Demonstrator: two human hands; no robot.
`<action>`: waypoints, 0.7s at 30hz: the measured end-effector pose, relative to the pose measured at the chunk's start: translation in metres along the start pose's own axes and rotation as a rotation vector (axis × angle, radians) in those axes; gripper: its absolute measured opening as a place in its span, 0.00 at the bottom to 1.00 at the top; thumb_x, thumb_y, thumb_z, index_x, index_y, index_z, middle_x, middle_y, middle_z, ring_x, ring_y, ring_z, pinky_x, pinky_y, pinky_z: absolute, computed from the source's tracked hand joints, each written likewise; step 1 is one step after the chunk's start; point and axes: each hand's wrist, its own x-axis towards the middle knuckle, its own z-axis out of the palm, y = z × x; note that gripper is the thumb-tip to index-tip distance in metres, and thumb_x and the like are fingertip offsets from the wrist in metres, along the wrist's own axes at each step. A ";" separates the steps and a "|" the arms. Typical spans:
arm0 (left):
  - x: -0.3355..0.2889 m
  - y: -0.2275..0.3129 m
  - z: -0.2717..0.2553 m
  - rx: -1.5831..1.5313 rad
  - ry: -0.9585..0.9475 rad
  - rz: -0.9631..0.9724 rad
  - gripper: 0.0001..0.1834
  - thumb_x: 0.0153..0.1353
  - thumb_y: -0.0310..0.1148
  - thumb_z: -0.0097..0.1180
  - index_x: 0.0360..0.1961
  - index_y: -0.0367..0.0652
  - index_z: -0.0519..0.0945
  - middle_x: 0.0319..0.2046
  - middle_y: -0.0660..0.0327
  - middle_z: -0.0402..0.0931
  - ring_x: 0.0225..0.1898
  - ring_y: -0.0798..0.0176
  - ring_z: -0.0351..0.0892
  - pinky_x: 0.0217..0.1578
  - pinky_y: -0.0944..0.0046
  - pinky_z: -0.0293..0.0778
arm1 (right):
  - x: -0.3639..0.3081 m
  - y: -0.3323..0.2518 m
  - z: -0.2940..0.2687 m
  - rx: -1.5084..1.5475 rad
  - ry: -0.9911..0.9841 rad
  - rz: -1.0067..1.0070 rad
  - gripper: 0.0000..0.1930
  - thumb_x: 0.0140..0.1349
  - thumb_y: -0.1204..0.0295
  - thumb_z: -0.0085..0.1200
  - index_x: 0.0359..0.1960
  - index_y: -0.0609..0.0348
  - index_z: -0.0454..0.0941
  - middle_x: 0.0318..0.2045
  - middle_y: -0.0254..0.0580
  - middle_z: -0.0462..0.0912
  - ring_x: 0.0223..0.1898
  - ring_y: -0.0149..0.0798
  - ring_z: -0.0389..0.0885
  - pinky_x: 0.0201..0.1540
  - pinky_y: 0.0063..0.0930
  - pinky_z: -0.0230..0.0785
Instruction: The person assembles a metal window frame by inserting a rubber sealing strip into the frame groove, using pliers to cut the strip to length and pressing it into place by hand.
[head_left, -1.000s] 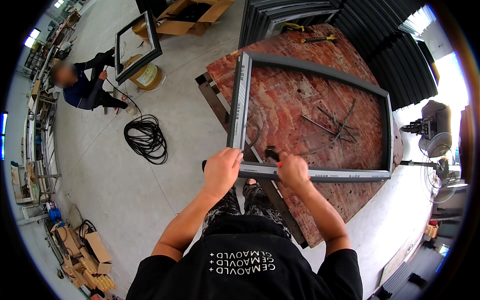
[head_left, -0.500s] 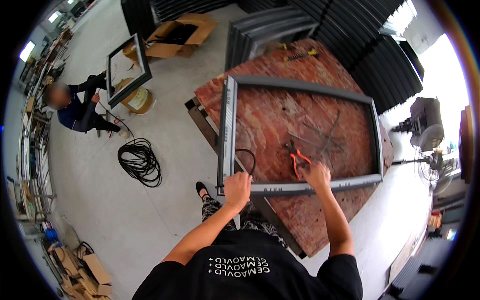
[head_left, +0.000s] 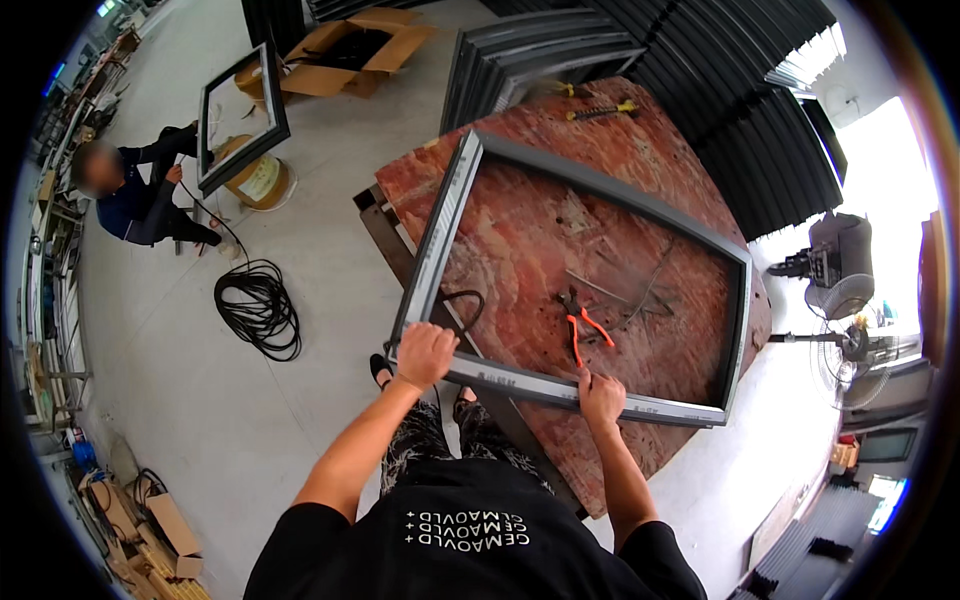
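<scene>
A dark grey rectangular metal frame [head_left: 610,185] lies turned at an angle on a reddish stone-patterned tabletop [head_left: 530,240]. My left hand [head_left: 426,352] is closed around its near left corner. Farther right along the near bar, my right hand [head_left: 602,398] grips the frame with its fingers over the inner edge. Inside the frame, just beyond that hand, lie pliers with orange handles [head_left: 577,340]. Several thin dark strips [head_left: 645,300] are scattered beside the pliers. Near my left hand, a black cord [head_left: 477,310] curves over the table edge inside the frame.
Yellow-and-black tools [head_left: 600,112] lie at the table's far end. Stacked dark frames [head_left: 530,60] stand behind it, a fan [head_left: 845,345] to the right. At left, a person [head_left: 145,195] sits by another frame [head_left: 280,130] and a bucket [head_left: 262,182]; coiled black cable [head_left: 257,310] lies on the floor.
The frame has turned clockwise and shifted toward me and left. Both hands moved with it. My right hand, earlier near the pliers' handles, now sits lower on the near bar.
</scene>
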 end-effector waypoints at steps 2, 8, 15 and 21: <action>0.019 -0.008 0.002 -0.030 0.046 0.046 0.07 0.54 0.33 0.60 0.31 0.46 0.75 0.25 0.62 0.70 0.31 0.55 0.74 0.37 0.53 0.69 | -0.002 -0.009 0.000 -0.011 0.022 0.117 0.19 0.64 0.57 0.50 0.22 0.56 0.83 0.23 0.51 0.81 0.28 0.54 0.80 0.36 0.49 0.70; 0.055 -0.032 0.012 -0.064 -0.010 0.113 0.08 0.55 0.35 0.60 0.32 0.45 0.75 0.27 0.62 0.72 0.33 0.55 0.74 0.38 0.54 0.68 | -0.004 -0.028 0.003 0.014 0.101 0.189 0.19 0.63 0.60 0.51 0.20 0.59 0.81 0.22 0.51 0.80 0.25 0.55 0.79 0.31 0.48 0.71; 0.054 -0.030 0.010 -0.069 -0.130 0.049 0.05 0.57 0.34 0.58 0.30 0.47 0.75 0.26 0.64 0.70 0.35 0.58 0.72 0.40 0.56 0.67 | -0.007 -0.030 0.007 -0.011 0.093 0.231 0.18 0.62 0.62 0.51 0.19 0.60 0.80 0.21 0.51 0.79 0.25 0.56 0.78 0.32 0.50 0.70; 0.046 -0.030 -0.005 -0.067 -0.269 0.026 0.05 0.57 0.34 0.55 0.26 0.48 0.74 0.24 0.65 0.72 0.35 0.58 0.72 0.36 0.56 0.68 | -0.016 -0.036 0.010 -0.021 0.167 0.230 0.17 0.61 0.62 0.52 0.18 0.60 0.80 0.22 0.48 0.80 0.28 0.54 0.78 0.37 0.48 0.68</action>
